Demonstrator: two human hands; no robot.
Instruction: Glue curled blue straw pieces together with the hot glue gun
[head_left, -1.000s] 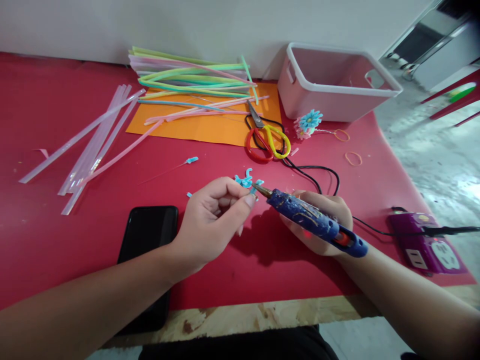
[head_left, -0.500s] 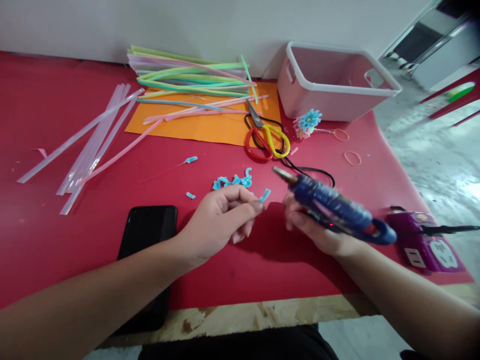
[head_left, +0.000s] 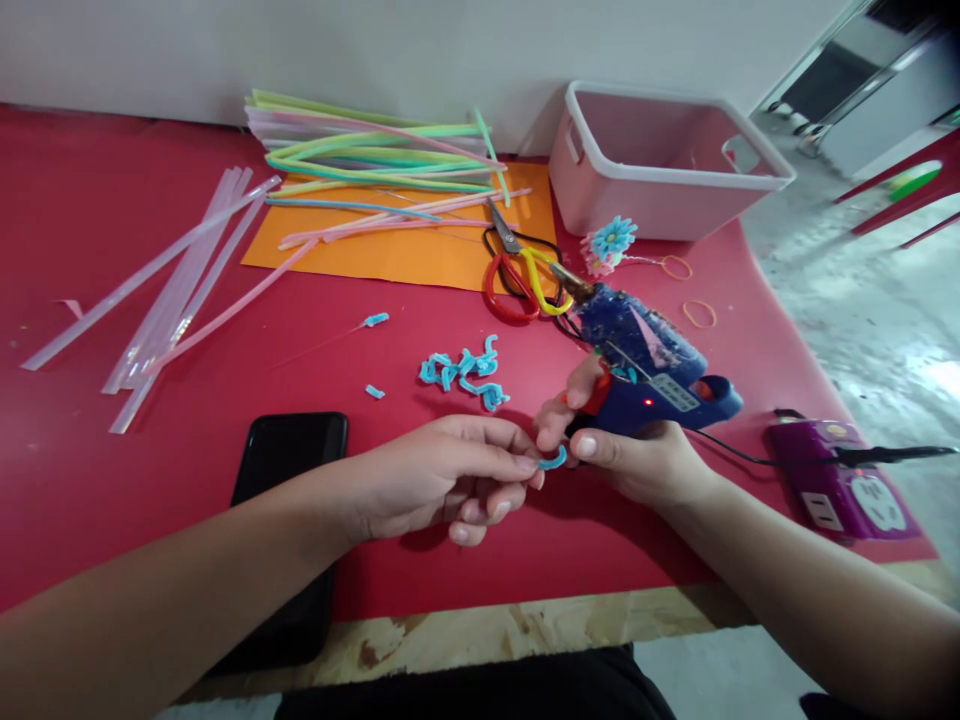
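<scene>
Between thumb and finger, my left hand [head_left: 465,475] pinches a short, curved blue pipe cleaner piece [head_left: 553,459]. My right hand [head_left: 630,455] is closed around a dark blue glue gun [head_left: 645,350], its nozzle pointing up and to the left toward the scissors. The right thumb and fingertips are close to the blue piece; whether they touch it I cannot tell. Just beyond my left hand lies a cluster of bent blue pipe cleaner pieces [head_left: 465,370]. One small straight blue piece [head_left: 375,391] rests apart on the red tabletop, below a thin wire with a blue tip [head_left: 376,320].
Red-and-yellow scissors [head_left: 517,270] and several pipe cleaners [head_left: 375,150] lie on an orange sheet [head_left: 337,258]. Clear glue sticks [head_left: 172,285] are at left, a black phone [head_left: 289,460] nearer. A pink bin [head_left: 660,200], a pipe cleaner flower [head_left: 613,240] and a purple power socket [head_left: 840,480] stand right.
My left hand has moved down and right with the blue piece, uncovering more of the cluster. My right hand has turned the glue gun upward, its fingers now nearer my left hand.
</scene>
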